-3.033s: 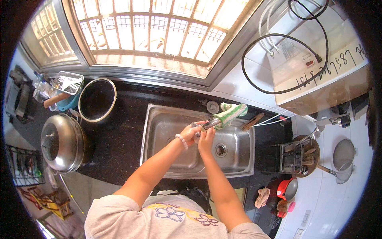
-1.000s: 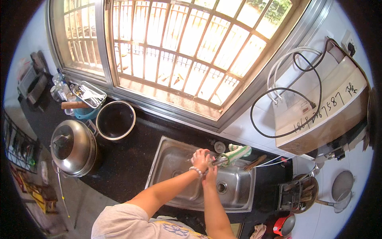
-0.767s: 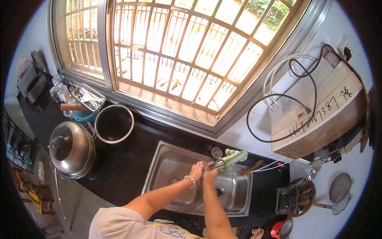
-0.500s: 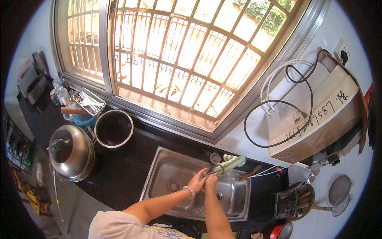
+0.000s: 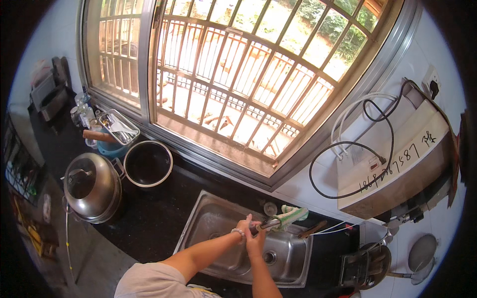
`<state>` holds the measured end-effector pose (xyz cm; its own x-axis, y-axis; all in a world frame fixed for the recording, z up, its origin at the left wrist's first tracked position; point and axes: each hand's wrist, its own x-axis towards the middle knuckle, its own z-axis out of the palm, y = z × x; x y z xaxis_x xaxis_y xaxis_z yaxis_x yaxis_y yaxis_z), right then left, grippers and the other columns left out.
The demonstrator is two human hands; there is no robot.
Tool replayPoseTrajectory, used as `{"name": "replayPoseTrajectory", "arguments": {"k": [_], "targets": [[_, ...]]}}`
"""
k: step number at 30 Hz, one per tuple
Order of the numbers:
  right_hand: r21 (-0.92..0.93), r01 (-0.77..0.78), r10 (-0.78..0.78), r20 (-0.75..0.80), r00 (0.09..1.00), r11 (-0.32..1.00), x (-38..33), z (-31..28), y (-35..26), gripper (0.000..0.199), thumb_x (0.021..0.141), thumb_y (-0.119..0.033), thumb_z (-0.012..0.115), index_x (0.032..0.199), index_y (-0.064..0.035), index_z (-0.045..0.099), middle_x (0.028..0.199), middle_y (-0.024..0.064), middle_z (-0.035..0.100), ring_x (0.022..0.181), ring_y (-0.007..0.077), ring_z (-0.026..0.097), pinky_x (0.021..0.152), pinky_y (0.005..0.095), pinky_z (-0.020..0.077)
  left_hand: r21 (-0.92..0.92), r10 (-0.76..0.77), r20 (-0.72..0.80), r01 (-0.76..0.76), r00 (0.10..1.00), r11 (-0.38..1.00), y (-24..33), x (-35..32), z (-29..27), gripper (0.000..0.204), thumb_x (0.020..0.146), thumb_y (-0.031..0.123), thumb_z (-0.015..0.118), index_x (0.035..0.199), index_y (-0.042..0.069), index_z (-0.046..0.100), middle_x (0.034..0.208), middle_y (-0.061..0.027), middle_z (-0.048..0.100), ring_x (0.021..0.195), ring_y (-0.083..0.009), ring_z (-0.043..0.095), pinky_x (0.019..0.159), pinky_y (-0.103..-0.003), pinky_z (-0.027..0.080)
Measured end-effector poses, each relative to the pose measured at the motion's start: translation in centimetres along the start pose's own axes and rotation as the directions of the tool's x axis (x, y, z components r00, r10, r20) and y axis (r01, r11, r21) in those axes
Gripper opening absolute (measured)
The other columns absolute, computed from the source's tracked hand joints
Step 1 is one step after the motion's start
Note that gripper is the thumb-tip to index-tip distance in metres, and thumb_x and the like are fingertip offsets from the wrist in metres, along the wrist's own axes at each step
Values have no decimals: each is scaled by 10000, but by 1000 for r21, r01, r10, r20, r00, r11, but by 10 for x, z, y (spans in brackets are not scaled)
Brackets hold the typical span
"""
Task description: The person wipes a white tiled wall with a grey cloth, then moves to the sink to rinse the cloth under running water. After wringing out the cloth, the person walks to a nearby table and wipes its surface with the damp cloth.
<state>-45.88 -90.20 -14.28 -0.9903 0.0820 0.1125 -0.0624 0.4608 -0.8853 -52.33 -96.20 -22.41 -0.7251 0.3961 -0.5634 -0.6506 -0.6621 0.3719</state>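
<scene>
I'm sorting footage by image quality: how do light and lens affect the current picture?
Head view: the large, grey metal-framed barred window is glaringly bright, parts beyond washed out; head view: the round, domed silver pot shows soft highlights; head view: fisheye distortion bends straight edges, and corners go black; head view: the bare left hand and right hand lack clear finger detail.

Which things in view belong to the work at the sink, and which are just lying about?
Seemingly in use:
left hand
right hand
tap
cloth on it
sink below

Just around:
steel pot
bottles
sieve, at right
</scene>
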Motion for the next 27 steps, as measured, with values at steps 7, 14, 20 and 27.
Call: {"name": "replayPoseTrajectory", "arguments": {"k": [7, 14, 20, 27], "targets": [[-173, 100, -135, -205, 970, 980, 20, 6, 5, 171, 825, -142, 613, 917, -5, 567, 923, 152, 578, 903, 302, 560, 769, 380, 448, 235, -169, 283, 103, 944, 966, -5, -18, 2, 497, 913, 552, 395, 1126, 136, 565, 963, -69, 606, 830, -201, 565, 682, -316, 471], [174, -218, 266, -329, 906, 960, 52, 12, 55, 281, 919, -259, 523, 933, 18, 568, 929, 149, 621, 815, 244, 607, 685, 355, 484, 479, 566, 74, -527, 821, 702, -24, -34, -7, 598, 863, 339, 585, 1366, 104, 362, 1337, -143, 398, 1200, -272, 425, 964, -361, 394], [870, -401, 631, 144, 762, 286, 50, 16, 108, 350, 944, -372, 427, 1064, -65, 544, 1008, 79, 587, 883, 230, 592, 743, 376, 507, 503, 690, 430, -789, 582, 352, -7, -60, 10, 484, 835, 151, 627, 1290, 68, 487, 1266, -122, 524, 1166, -202, 494, 952, -327, 402], [859, -502, 379, 435, 817, 95, 30, 25, 134, 388, 935, -386, 388, 1172, -103, 508, 1140, 105, 566, 1022, 292, 566, 856, 499, 476, 774, 682, 381, -619, 624, 134, -5, -22, 24, 311, 735, -7, 565, 1036, 57, 612, 986, -168, 626, 900, -353, 604, 748, -395, 486]]}}
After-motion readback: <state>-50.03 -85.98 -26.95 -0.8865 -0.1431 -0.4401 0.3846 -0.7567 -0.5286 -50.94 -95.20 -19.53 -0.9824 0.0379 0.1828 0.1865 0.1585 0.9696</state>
